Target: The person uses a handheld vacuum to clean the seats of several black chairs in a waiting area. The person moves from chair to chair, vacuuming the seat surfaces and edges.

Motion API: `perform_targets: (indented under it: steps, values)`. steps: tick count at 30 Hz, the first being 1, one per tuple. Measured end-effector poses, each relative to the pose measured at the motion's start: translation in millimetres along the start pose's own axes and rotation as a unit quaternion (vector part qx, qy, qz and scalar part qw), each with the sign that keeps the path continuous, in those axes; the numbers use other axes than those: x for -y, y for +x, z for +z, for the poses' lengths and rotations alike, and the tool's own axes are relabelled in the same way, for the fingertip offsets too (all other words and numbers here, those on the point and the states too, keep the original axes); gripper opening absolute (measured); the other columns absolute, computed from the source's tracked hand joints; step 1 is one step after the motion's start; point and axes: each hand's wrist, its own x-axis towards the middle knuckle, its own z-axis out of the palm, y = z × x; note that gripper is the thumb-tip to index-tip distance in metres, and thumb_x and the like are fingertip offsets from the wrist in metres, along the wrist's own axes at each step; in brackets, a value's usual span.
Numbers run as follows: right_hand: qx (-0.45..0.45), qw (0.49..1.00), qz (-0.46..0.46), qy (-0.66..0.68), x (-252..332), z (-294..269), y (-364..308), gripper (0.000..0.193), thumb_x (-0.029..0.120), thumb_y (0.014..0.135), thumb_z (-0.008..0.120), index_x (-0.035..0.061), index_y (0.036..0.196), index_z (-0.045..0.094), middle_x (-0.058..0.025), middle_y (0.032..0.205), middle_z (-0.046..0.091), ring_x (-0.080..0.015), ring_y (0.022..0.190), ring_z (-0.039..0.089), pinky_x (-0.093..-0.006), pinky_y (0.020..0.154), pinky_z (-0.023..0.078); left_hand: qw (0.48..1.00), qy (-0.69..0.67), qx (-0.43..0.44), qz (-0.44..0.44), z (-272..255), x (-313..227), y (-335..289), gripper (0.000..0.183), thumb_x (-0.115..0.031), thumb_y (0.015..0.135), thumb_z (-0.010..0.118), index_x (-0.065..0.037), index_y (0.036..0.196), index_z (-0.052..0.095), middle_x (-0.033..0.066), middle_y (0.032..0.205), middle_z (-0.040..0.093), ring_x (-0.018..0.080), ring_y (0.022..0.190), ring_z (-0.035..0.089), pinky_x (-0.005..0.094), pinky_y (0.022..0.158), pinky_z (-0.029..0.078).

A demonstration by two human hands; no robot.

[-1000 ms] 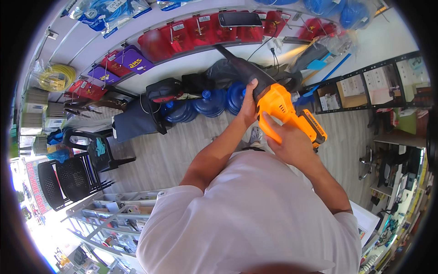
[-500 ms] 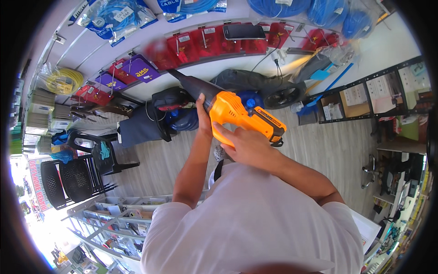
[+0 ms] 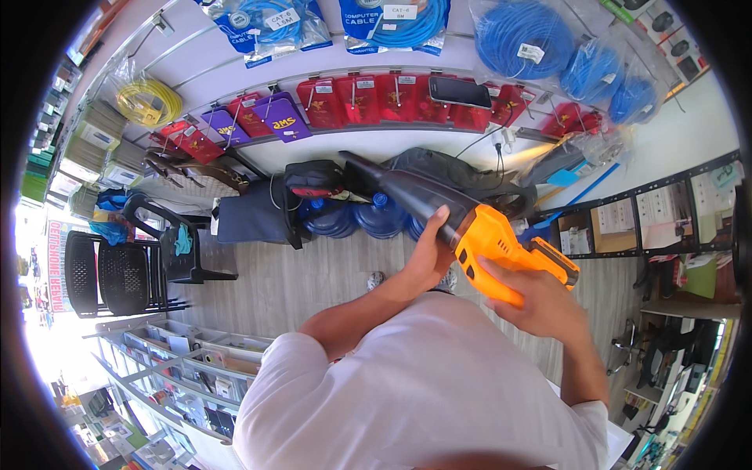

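A cordless leaf blower (image 3: 489, 235) with an orange body is held up before my chest. Its long black nozzle (image 3: 415, 192) slants toward the far left, above the bags and water jugs. My left hand (image 3: 427, 257) supports it from below, the thumb lying along the side where nozzle and orange housing meet. My right hand (image 3: 544, 301) is wrapped round the orange handle, with a finger reaching forward along it. At the rear end sits a black and orange battery pack (image 3: 554, 261). The left fingers are partly hidden behind the blower.
Red packages (image 3: 360, 98) and bagged blue cables (image 3: 523, 39) hang on the wall ahead. Below stand blue water jugs (image 3: 381, 216) and a black backpack (image 3: 309, 178). Black chairs (image 3: 121, 270) and a glass display case (image 3: 176, 364) are at left, a shelf (image 3: 638, 223) at right.
The blower and both hands have moved right in the view. My right hand has gone from fingers stretched at the handle to wrapping round it. The surroundings have shifted slightly as my head moved.
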Motion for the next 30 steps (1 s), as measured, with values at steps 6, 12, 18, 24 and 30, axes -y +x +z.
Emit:
perform_targets:
  steps: [6, 12, 18, 24, 30]
  values:
    - [0.032, 0.998, -0.049, 0.012, 61, -84, -37, 0.073, 0.018, 0.089, 0.084, 0.008, 0.158, 0.062, -0.019, 0.104, 0.078, -0.0382, 0.097, 0.078, -0.0408, 0.094, 0.058, 0.994, 0.09, 0.068, 0.011, 70, -61, -75, 0.077, -0.069, 0.108, 0.059, -0.016, 0.163, 0.046, 0.003, 0.157, 0.062, 0.0189, 0.143, 0.06, 0.0437, 0.118, 0.048]
    - [-0.054, 0.994, -0.092, -0.034, 97, -119, -30, 0.07, 0.021, 0.09, 0.08, 0.0009, 0.154, 0.063, -0.0227, 0.115, 0.079, -0.0446, 0.107, 0.076, -0.0474, 0.114, 0.049, 0.982, 0.11, 0.137, 0.073, 117, -88, -42, 0.078, -0.072, 0.109, 0.054, -0.014, 0.161, 0.05, 0.0044, 0.154, 0.065, 0.0189, 0.141, 0.062, 0.0424, 0.118, 0.048]
    - [-0.133, 0.984, -0.083, -0.081, 104, -92, 32, 0.065, 0.014, 0.094, 0.081, 0.0105, 0.156, 0.063, -0.0221, 0.118, 0.078, -0.0453, 0.104, 0.074, -0.045, 0.102, 0.056, 0.979, 0.112, 0.125, 0.117, 100, -129, 0, 0.084, -0.076, 0.108, 0.052, -0.011, 0.162, 0.05, 0.0076, 0.16, 0.062, 0.0243, 0.147, 0.06, 0.0433, 0.126, 0.045]
    - [-0.131, 0.982, -0.096, -0.094, 123, -85, 53, 0.066, 0.013, 0.095, 0.082, 0.0151, 0.158, 0.063, -0.021, 0.116, 0.078, -0.0431, 0.099, 0.074, -0.0435, 0.093, 0.059, 0.978, 0.09, 0.115, 0.151, 82, -147, -1, 0.086, -0.075, 0.106, 0.057, -0.011, 0.162, 0.052, 0.0068, 0.157, 0.065, 0.0231, 0.146, 0.06, 0.0431, 0.126, 0.045]
    - [-0.095, 0.986, -0.076, -0.113, 135, -80, 64, 0.065, 0.018, 0.096, 0.082, 0.0153, 0.158, 0.062, -0.0196, 0.108, 0.078, -0.0419, 0.092, 0.073, -0.0454, 0.083, 0.057, 0.97, 0.075, 0.124, 0.193, 71, -161, -5, 0.082, -0.073, 0.108, 0.054, -0.009, 0.16, 0.055, 0.0084, 0.158, 0.064, 0.0257, 0.146, 0.06, 0.0445, 0.127, 0.044]
